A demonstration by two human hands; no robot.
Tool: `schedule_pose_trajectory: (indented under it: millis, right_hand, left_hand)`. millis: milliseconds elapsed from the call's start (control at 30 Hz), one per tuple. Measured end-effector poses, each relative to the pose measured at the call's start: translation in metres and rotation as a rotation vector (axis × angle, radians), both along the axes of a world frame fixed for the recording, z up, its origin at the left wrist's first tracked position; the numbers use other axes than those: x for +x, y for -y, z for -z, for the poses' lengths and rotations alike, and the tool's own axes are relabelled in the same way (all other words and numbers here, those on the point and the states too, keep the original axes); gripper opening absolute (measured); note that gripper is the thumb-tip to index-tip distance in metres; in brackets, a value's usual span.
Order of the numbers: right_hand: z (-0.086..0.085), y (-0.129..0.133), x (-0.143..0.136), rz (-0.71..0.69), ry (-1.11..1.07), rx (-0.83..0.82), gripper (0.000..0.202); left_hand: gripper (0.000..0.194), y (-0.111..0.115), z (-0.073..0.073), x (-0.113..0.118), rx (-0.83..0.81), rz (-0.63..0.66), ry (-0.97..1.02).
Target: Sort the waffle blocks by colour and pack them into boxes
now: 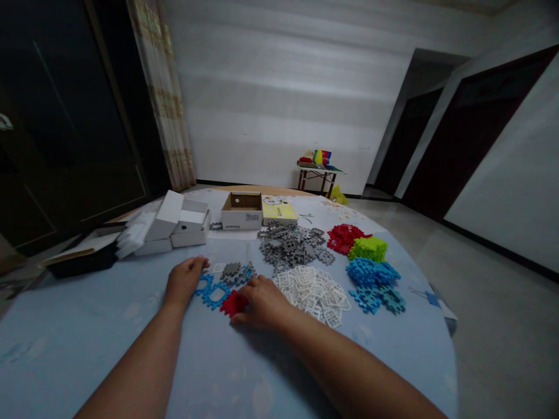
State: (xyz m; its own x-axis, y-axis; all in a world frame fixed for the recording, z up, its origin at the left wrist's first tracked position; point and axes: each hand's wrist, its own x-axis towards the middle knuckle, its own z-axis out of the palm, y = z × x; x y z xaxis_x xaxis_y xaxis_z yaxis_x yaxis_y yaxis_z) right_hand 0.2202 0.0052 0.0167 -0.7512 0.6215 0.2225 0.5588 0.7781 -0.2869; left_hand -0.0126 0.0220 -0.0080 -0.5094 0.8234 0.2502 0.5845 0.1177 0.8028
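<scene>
My right hand [264, 302] grips a red interlocking toy piece [234, 303] with notched edges, at the lower right of two joined blue frame pieces [217, 295]. My left hand [183, 281] is beside the left end of the blue frames, fingers curled and closed; what lies in them, if anything, is hidden. Just beyond the blue frames are a grey notched piece [231, 271] with blue next to it and a small white window frame [219, 267]. The fingers of my right hand cover part of the red piece.
Heaps of white window frames [312, 294], grey pieces [290, 247], red pieces [348, 238], green pieces [369, 249] and blue pieces [373, 272] lie to the right. An open box [241, 219], a yellow box [279, 210], white boxes [190, 227] and a black tray [82, 265] stand farther back.
</scene>
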Motion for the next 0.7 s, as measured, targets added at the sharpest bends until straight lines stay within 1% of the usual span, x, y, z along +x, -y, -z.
schedule_pose_trajectory:
  millis: [67, 133, 233, 300, 400, 500, 567, 633, 700]
  right_hand:
    - [0.001, 0.001, 0.001, 0.005, 0.0, -0.002, 0.038]
    - [-0.003, -0.001, 0.007, 0.01, -0.024, -0.014, 0.041]
    - [-0.014, -0.01, 0.024, 0.014, -0.102, -0.026, 0.054]
    - [-0.023, -0.021, 0.041, 0.057, -0.161, -0.017, 0.057]
    - [-0.033, -0.044, 0.075, 0.184, -0.223, 0.009, 0.052]
    - [-0.038, -0.072, 0.114, 0.34, -0.236, 0.02, 0.048]
    - [-0.04, -0.092, 0.14, 0.464, -0.218, 0.04, 0.046]
    - [-0.043, -0.112, 0.164, 0.612, -0.212, 0.098, 0.04]
    - [-0.047, -0.13, 0.186, 0.718, -0.234, 0.135, 0.036]
  left_hand:
    - [0.044, 0.001, -0.002, 0.001, -0.005, 0.001, 0.006]
    - [0.042, 0.001, -0.004, 0.002, -0.013, 0.006, 0.01]
    - [0.042, 0.002, -0.008, 0.002, -0.033, 0.011, 0.011]
    - [0.041, 0.002, -0.01, 0.001, -0.052, 0.014, 0.006]
    - [0.04, 0.001, -0.012, -0.001, -0.074, 0.017, -0.004]
    - [0.04, 0.0, -0.011, -0.003, -0.097, 0.014, -0.01]
    - [0.041, -0.001, -0.011, -0.004, -0.11, 0.015, -0.017]
    - [0.041, -0.003, -0.011, -0.004, -0.118, 0.019, -0.031]
    - [0.041, -0.003, -0.01, -0.004, -0.121, 0.025, -0.042]
